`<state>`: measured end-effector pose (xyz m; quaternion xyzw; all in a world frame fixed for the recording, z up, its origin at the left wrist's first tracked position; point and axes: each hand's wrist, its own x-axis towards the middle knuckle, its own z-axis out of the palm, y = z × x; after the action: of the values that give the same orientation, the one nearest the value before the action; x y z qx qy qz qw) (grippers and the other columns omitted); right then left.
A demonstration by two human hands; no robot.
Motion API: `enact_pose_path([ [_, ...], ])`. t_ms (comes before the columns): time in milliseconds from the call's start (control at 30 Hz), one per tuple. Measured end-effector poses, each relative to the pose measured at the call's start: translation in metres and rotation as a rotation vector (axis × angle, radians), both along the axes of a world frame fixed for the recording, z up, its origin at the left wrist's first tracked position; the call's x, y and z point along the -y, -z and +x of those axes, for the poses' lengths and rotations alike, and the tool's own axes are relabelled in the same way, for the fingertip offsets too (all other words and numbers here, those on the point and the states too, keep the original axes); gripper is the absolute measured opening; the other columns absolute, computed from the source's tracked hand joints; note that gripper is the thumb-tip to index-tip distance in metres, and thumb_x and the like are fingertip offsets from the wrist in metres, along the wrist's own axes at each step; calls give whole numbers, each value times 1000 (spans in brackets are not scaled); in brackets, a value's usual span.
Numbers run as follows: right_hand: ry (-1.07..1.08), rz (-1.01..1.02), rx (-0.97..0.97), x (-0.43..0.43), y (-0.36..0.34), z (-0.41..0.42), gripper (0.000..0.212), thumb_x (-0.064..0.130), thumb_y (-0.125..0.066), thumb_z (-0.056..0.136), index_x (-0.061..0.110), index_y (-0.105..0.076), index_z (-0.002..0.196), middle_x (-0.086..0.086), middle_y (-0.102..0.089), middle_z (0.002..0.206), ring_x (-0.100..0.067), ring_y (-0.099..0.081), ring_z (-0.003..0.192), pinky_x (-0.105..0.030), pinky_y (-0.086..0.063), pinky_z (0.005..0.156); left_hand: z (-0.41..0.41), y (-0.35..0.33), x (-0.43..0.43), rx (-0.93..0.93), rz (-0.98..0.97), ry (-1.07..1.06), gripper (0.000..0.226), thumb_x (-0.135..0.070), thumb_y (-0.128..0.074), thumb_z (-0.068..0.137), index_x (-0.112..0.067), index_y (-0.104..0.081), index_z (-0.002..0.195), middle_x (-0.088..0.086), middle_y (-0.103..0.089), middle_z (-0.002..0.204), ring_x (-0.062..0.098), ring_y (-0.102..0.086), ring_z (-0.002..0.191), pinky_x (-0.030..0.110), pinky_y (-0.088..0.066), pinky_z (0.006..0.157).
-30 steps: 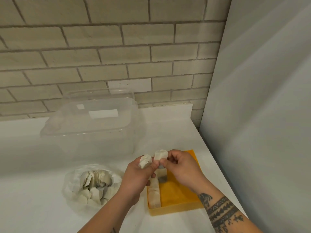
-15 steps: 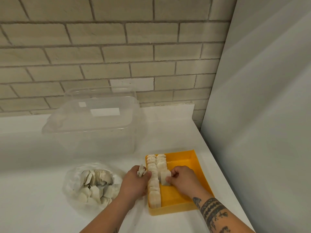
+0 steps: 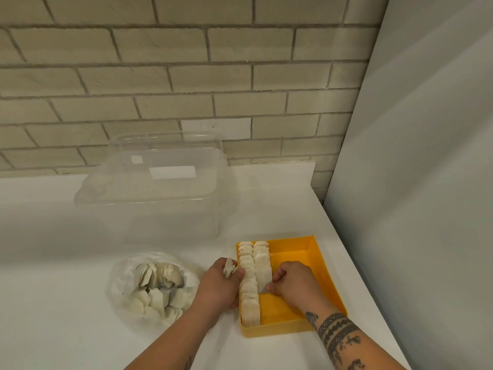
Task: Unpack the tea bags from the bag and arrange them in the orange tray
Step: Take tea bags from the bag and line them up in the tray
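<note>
A pale brick wall (image 3: 186, 76) and a grey panel (image 3: 426, 182) on the right frame a white desk (image 3: 53, 289) where a person sorts tea. At the back of the desk, against the wall, sits a large clear plastic box (image 3: 154, 209) with its lid resting on top. Nearer, on the left, a clear bag (image 3: 117, 287) lies open and slumped, with a loose heap of tea bags (image 3: 154, 284) inside it. Right of the bag, the orange tray (image 3: 293, 260) rests near the desk's right edge. 2 rows of tea bags stand on edge along the tray's left side. The left row (image 3: 249, 303) runs the full length against the left wall. The second row (image 3: 261, 257) beside it reaches from the far wall to about the middle. The right hand (image 3: 290, 283), on a forearm banded with dark tattoos, is inside the tray. Its fingers (image 3: 274, 279) and thumb pinch the front tea bag (image 3: 264, 280) at the near end of the second row. The left hand (image 3: 217, 285) sits between bag and tray, just outside the tray's left wall. Its fingers are curled around a crumpled spare tea bag (image 3: 229, 271) that pokes up above the knuckles.
</note>
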<state>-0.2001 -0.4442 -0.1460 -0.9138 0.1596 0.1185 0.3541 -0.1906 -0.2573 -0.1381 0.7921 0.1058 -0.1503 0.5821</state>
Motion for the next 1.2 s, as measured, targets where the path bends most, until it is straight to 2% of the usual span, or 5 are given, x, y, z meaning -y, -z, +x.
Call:
enact_pose_path([
  [267, 11, -8, 15, -2, 4, -1, 28, 41, -88, 70, 28, -67, 82, 14, -66, 85, -3, -59, 79, -18, -43, 63, -1, 1, 0, -7, 13, -8, 12, -33, -61, 99, -23, -61, 106, 9, -70, 94, 21, -65, 68, 25, -53, 53],
  [433, 23, 10, 102, 4, -11, -5, 19, 41, -80, 81, 28, -67, 85, 14, -66, 83, -2, -60, 78, -21, -49, 67, -2, 1, -3, 23, 66, -54, 46, -48, -66, 93, -15, -59, 124, 8, -70, 103, 20, -68, 73, 22, -52, 49],
  [533, 9, 119, 211, 2, -31, -10, 9, 37, -72, 90, 30, -67, 92, 17, -66, 91, 5, -58, 82, -8, -44, 66, -5, -14, -5, 67, -18, -146, 62, -58, -59, 94, -10, -54, 134, 4, -76, 94, 17, -69, 68, 25, -53, 51],
  [800, -76, 470, 327, -39, -67, -21, 11, 36, -77, 86, 33, -70, 95, 12, -69, 90, 7, -54, 63, -10, -42, 62, -17, -63, 6, -10, -476, -57, 42, -59, -54, 91, -20, -65, 103, -1, -75, 84, 7, -66, 66, 25, -49, 59],
  [1200, 21, 418, 406, -32, -62, -18, 16, 34, -73, 90, 21, -73, 80, 6, -71, 76, -4, -61, 67, -23, -49, 63, -19, -64, 3, -12, -530, 31, 32, -32, -67, 94, -12, -63, 119, 3, -74, 94, 12, -69, 78, 26, -54, 60],
])
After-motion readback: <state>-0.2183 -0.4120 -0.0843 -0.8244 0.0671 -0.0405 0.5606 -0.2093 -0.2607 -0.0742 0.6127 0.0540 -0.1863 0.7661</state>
